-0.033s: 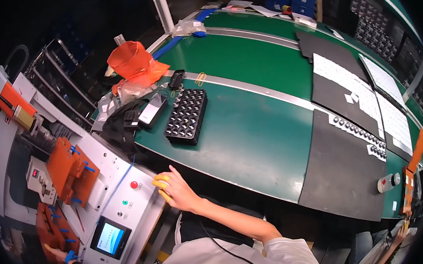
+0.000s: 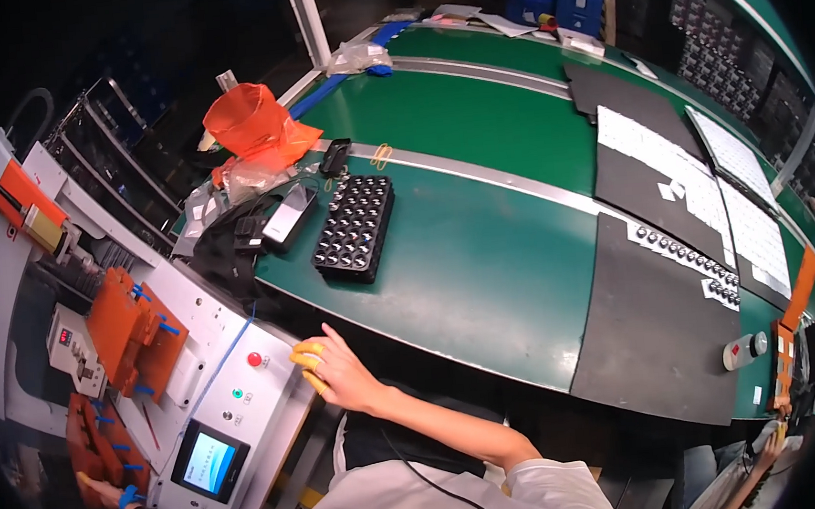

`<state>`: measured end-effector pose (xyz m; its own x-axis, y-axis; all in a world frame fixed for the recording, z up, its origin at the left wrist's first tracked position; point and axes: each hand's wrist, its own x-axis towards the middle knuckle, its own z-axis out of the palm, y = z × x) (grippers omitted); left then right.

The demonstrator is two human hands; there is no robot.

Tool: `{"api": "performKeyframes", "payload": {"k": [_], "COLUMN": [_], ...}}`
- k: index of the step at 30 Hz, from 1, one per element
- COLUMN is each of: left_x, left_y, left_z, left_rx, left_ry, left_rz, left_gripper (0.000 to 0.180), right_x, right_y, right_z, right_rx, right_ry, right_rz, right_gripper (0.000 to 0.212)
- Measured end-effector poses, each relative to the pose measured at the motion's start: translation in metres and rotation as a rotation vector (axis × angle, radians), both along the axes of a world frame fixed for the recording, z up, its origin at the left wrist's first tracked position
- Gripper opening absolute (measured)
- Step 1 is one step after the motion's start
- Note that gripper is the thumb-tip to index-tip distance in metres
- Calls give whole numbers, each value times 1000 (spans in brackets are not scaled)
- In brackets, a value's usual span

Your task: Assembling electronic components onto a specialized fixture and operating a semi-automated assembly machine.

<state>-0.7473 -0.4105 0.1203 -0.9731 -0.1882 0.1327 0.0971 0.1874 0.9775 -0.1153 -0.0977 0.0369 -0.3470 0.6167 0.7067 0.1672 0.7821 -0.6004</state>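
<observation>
My right hand (image 2: 342,370) hovers at or rests on the right edge of a white machine's control panel (image 2: 274,385); contact is unclear. Its fingers are apart, some in yellow finger cots, and it holds nothing. Nearest it is a red push button (image 2: 254,359). At the lower left my left hand (image 2: 108,493) reaches to the lower orange fixture (image 2: 92,437), which has blue clamps. A yellow cot covers one outstretched finger, and a blue piece lies against this hand. Its other fingers are hard to make out. An upper orange fixture (image 2: 135,324) sits above it.
A lit screen (image 2: 210,461) is set in the panel. On the green table (image 2: 467,278) stand a black tray of round parts (image 2: 355,225), a white-topped device (image 2: 290,218) and an orange bag (image 2: 249,123). Dark mats (image 2: 653,331) and a bottle (image 2: 743,351) lie rightward, near another person's hand (image 2: 775,446).
The whole view has shifted very slightly. Both hands keep practically the same places at the machine.
</observation>
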Motion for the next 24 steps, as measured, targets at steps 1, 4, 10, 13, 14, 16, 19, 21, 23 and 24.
{"api": "performKeyframes", "payload": {"k": [1, 4, 10, 13, 14, 16, 19, 21, 23, 24], "left_x": [-38, -107, -131, -91, -92, -32, -2, 41, 59, 73], "left_y": [-23, -25, 6, 20, -7, 13, -30, -15, -14, -7], "left_z": [-9, 27, 84, 50, 64, 75, 85, 88, 89, 88], "left_rx": [16, 41, 69, 108, 109, 811, 1048, 1045, 1032, 974], "left_ry": [29, 138, 330, 379, 426, -29, 77, 93, 108, 167], "left_rz": [-28, -107, -255, -321, -326, -251, -485, -517, -575, -609], "left_gripper": [56, 54, 50, 48, 47, 40, 42, 41, 41, 42], "right_x": [3, 6, 16, 62, 87, 133, 185, 197, 205, 203], "right_y": [-3, -11, -37, -64, -70, -78, -55, -40, -27, -27], "right_z": [5, 11, 0, 33, 43, 63, 64, 48, 31, 30], "right_rx": [-8, -15, -22, 124, 198, 162, -23, -90, -43, -70], "right_ry": [10, 31, 133, 168, 152, 39, -236, -409, -441, -385], "right_rz": [10, 33, 44, -152, -301, -677, -871, -986, -963, -981], "right_gripper": [41, 40, 34, 32, 31, 26, 34, 35, 29, 22]}}
